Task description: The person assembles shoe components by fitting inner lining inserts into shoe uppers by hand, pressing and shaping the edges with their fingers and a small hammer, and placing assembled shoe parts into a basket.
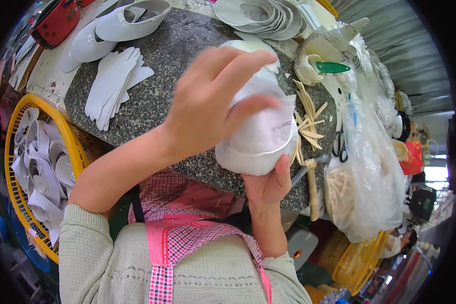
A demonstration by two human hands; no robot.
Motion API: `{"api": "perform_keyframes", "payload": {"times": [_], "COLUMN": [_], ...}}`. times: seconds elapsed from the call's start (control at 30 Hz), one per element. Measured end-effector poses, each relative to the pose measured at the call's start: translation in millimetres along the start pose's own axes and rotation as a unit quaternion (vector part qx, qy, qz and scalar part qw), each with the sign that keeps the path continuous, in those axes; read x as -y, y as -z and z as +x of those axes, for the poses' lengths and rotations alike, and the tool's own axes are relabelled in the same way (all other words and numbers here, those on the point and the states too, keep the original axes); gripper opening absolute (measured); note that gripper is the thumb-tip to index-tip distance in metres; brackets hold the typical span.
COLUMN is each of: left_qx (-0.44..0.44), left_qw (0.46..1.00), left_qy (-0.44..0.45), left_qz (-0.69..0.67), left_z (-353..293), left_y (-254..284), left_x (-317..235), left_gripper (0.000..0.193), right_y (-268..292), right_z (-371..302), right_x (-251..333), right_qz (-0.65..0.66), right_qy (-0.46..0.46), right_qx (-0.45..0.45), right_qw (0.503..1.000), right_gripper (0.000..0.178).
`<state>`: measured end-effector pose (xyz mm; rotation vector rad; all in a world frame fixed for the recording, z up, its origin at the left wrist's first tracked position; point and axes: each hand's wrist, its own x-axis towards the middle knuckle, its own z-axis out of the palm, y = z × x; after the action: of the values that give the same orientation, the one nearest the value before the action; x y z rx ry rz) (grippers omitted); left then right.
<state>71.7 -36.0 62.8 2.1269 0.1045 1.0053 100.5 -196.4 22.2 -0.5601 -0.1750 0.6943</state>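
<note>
My right hand (269, 183) grips a white shoe upper (261, 134) by its rounded near end, thumb on its edge and the other fingers partly beneath it. A loose flap of white lining stands up from the upper. Over its left side hovers my left hand (207, 101), slightly blurred, with thumb and forefinger spread apart and nothing seen between them. That hand hides part of the upper. Beyond it, more white material (253, 46) lies on the dark speckled stone slab (187, 38). To the left on the slab rests a fanned stack of flat white pieces (116, 83).
White shoe uppers (131, 23) and stacked white pieces (283, 23) lie at the back. A green-handled brush (332, 67), pale strips (309, 124), a hammer (312, 190), scissors (340, 147) and a plastic bag (372, 177) are on the right. A yellow basket (15, 119) holds white pieces at left.
</note>
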Motion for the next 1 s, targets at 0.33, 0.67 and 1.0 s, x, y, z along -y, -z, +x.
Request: {"api": "perform_keyframes", "payload": {"times": [0.33,0.67,1.0], "left_qx": [0.129,0.322,0.168], "left_qw": [0.987,0.939,0.984], "left_qy": [-0.026,-0.010,-0.048], "left_qz": [-0.094,-0.116,-0.011], "left_z": [-36.2,-29.1,-48.0], "left_y": [6.4,7.3,0.1], "left_x": [-14.4,7.6,17.0], "left_gripper": [0.033,0.022,0.030], "right_y": [16.5,47.9,26.8], "right_z": [-0.4,23.0,20.1], "right_x": [-9.6,0.7,-23.1], "right_qz": [0.068,0.043,-0.075], "right_qy": [0.015,-0.060,0.041], "right_qx": [-0.013,0.049,-0.057], "right_qw": [0.997,0.996,0.995], "right_gripper": [0.062,0.073,0.064]}}
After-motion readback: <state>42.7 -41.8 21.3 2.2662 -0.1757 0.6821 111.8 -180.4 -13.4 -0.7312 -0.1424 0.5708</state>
